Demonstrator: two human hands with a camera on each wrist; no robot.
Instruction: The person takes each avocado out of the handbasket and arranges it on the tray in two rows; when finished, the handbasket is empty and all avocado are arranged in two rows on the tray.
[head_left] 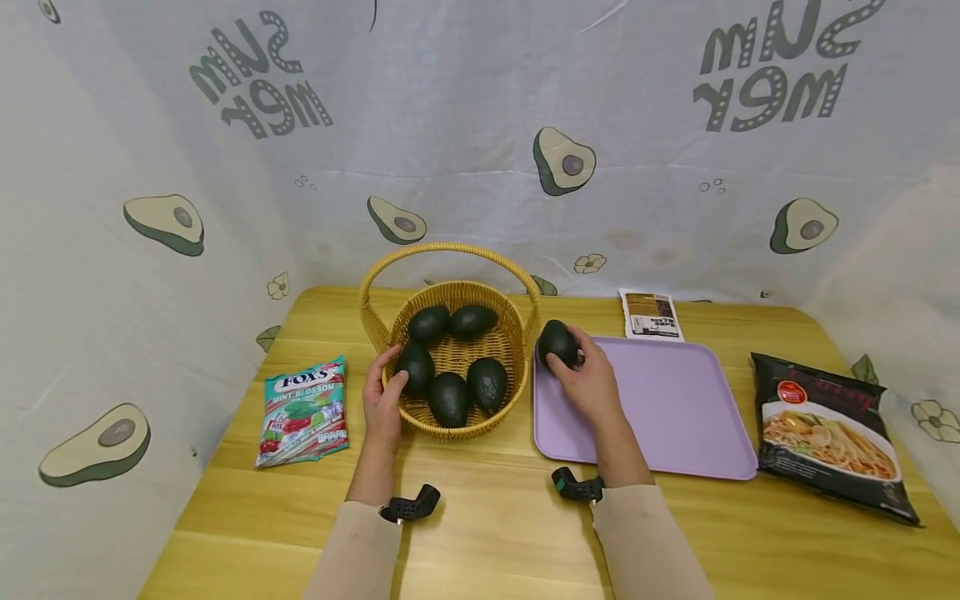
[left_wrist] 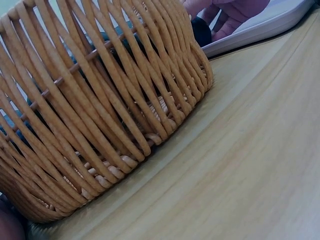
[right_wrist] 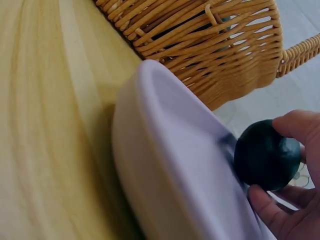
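Observation:
My right hand (head_left: 592, 383) grips a dark green avocado (head_left: 557, 343) over the back left corner of a lilac tray (head_left: 675, 408). In the right wrist view, thumb and fingers curl around that avocado (right_wrist: 267, 155) close to the tray's surface. My left hand (head_left: 383, 400) holds the left rim of a yellow wicker basket (head_left: 457, 292), its thumb over the edge beside an avocado (head_left: 415, 369). Several more avocados (head_left: 449, 398) lie inside the basket. The left wrist view is mostly filled by the basket's woven side (left_wrist: 100, 100).
On the left of the wooden table (head_left: 480, 533) lies a Fox's candy bag (head_left: 303, 412). A black noodle packet (head_left: 828, 437) lies right of the tray, and a small white and brown packet (head_left: 651, 315) behind it. The basket's tall handle (head_left: 450, 247) arches over its opening. An avocado-print curtain (head_left: 465, 100) hangs behind.

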